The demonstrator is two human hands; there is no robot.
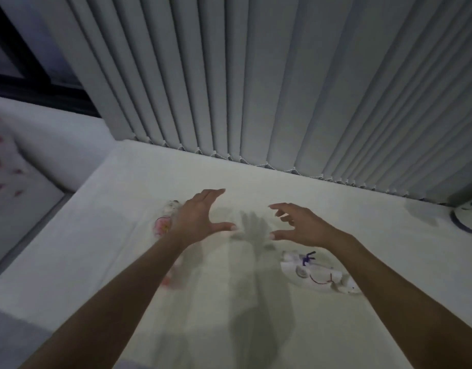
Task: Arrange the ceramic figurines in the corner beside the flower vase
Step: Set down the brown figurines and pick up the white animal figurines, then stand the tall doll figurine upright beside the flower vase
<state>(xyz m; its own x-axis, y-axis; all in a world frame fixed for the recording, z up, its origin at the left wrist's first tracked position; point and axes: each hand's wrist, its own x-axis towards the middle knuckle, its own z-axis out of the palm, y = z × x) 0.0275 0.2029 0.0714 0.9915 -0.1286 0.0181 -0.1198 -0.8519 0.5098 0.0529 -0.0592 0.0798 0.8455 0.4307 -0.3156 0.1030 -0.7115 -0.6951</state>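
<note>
Both my hands hover above a white surface point(256, 177), palms facing each other, holding nothing. My left hand point(200, 217) is open with fingers stretched forward; just left of and partly behind it lies a white figurine with pink markings point(163, 222). My right hand point(298, 225) is open with fingers curled; below it lies a white figurine with purple and red markings point(314, 272), flat on the surface. A white and blue rounded object point(466, 217), possibly the vase, is cut off at the right edge.
Grey vertical blinds point(256, 75) hang along the far edge of the surface. On the left a lower ledge holds a white item with pink and red spots point(0, 166). A dark window frame point(22, 65) shows at top left.
</note>
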